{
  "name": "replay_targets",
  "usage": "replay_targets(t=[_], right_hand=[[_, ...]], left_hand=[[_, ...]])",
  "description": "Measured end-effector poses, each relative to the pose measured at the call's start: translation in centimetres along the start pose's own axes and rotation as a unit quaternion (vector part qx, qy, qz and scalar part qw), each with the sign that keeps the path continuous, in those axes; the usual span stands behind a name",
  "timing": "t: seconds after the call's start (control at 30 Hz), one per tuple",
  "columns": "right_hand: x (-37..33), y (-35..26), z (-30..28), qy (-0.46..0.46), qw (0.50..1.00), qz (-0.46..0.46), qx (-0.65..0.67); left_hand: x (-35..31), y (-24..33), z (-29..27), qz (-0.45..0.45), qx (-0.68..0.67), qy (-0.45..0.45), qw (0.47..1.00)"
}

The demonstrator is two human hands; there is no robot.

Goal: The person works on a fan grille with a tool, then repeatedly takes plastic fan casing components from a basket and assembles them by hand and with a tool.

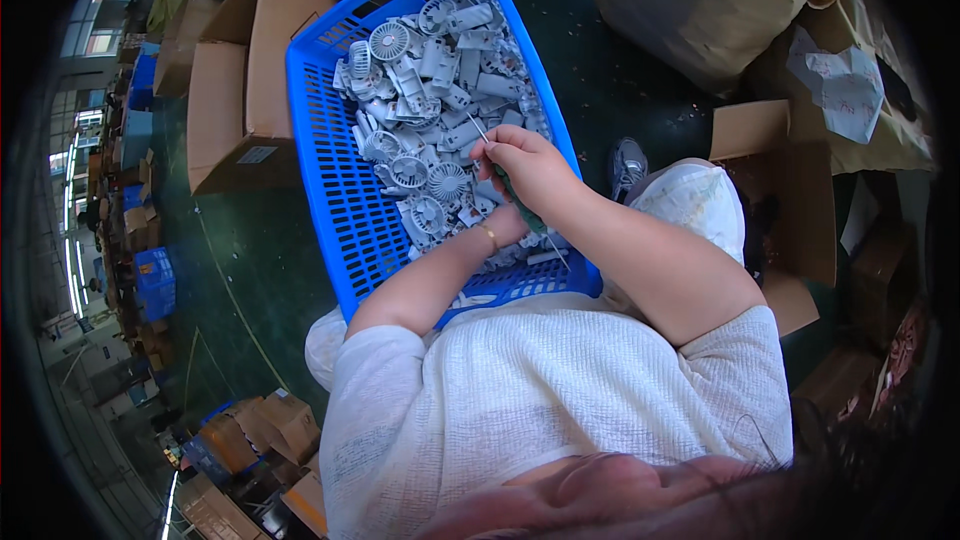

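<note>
A large blue plastic basket (345, 230) in front of me holds a heap of small grey-white plastic fan parts (447, 180), with round slatted grilles and housings among them. Over its right side, my right hand (527, 165) is closed around a screwdriver (532, 219) with a green handle. Its thin metal shaft points up and left above the parts, and a thin rod also sticks out from the handle's lower end. My left hand (508, 227) reaches in among the parts just below the right one. The left fingers are hidden, so whatever they touch does not show.
An open cardboard box (225, 110) stands left of the basket, another open box (795, 205) at the right. Large tan sacks (700, 5) sit at the far right. More cardboard boxes (285, 420) are at the lower left, with a blue crate (155, 283) farther left.
</note>
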State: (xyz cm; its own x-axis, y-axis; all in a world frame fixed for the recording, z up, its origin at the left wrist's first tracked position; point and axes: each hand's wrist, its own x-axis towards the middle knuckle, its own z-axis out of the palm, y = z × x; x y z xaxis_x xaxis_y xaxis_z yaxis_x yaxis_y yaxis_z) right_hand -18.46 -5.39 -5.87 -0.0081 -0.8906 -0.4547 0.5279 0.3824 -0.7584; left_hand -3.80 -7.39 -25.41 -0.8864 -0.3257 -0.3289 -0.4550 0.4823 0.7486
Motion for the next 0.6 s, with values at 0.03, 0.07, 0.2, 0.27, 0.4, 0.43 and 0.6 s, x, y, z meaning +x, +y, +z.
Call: replay_targets(t=[0.03,0.07,0.2,0.27,0.4,0.43,0.6], right_hand=[[0.1,0.1,-0.1,-0.002,1.0,-0.006,0.004],[0.2,0.1,0.0,-0.011,1.0,-0.019,0.0],[0.3,0.1,-0.3,-0.002,0.999,-0.032,-0.025],[0.2,0.3,-0.3,-0.007,0.999,-0.031,-0.041],[0.0,1.2,0.1,-0.014,0.995,-0.029,-0.099],[0.0,1.5,0.2,-0.026,0.991,-0.022,-0.13],[-1.2,3.3,1.5,-0.032,0.932,-0.093,-0.349]], left_hand=[[-0.7,1.1,-1.4,-0.116,-0.103,-0.001,0.988],[-1.7,2.2,-2.9,-0.314,-0.329,-0.026,0.89],[-4.6,5.8,-7.2,-0.252,-0.513,0.083,0.816],[-6.3,7.0,-8.5,-0.246,-0.517,0.19,0.798],[-8.9,9.2,-9.3,-0.124,-0.572,0.362,0.726],[-9.3,9.8,-9.4,-0.095,-0.579,0.389,0.71],[-10.4,13.0,-10.0,-0.035,-0.569,0.419,0.707]])
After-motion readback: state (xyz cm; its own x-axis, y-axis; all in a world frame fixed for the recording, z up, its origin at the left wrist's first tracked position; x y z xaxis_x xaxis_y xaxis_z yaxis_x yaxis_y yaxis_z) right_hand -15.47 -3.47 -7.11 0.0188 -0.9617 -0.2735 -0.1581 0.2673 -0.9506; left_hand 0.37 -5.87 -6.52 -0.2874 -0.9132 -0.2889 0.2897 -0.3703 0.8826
